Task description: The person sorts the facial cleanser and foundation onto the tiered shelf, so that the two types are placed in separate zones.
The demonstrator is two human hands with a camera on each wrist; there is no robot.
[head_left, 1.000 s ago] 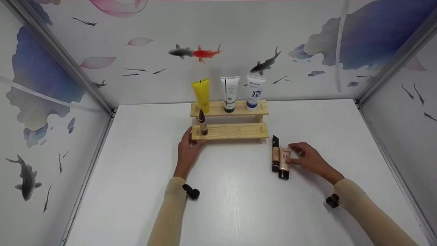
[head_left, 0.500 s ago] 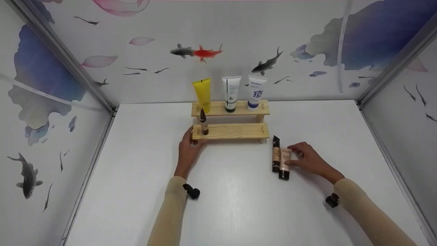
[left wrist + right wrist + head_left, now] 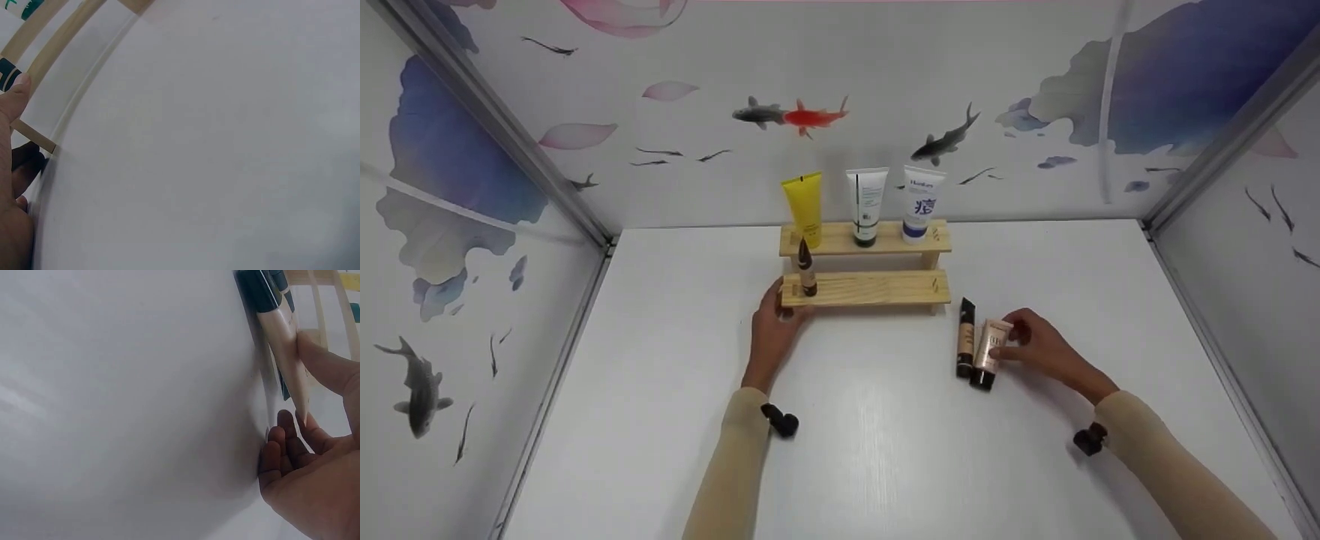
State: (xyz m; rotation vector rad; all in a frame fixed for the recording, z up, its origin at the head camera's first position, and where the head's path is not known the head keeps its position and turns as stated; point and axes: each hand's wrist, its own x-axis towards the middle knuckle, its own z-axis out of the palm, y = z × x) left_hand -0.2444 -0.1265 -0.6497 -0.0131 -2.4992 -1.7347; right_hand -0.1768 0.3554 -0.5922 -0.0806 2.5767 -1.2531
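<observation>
My left hand [image 3: 771,339] grips the left end of a two-step wooden display rack [image 3: 877,289]. In the left wrist view its thumb [image 3: 21,89] lies by the shelf edge, with fingers curled below. To the right, my right hand [image 3: 1044,346] pinches a pinkish BB cream tube [image 3: 994,346] between thumb and fingers. The tube is tilted, its crimped end raised and its black cap [image 3: 262,291] low near the table. Just left of it lies a slim beige-and-black tube [image 3: 965,341]. A similar slim tube [image 3: 808,276] stands on the lower step's left end.
On the upper step stand a yellow tube [image 3: 804,210], a white tube with a dark green cap [image 3: 867,202] and a white-and-blue tube [image 3: 920,206]. The white table [image 3: 855,450] is walled in by panels printed with fish [image 3: 945,139].
My right hand has tilted the BB cream tube, lifting its crimped end and swinging it right, slightly apart from the slim tube. My left hand stays on the rack.
</observation>
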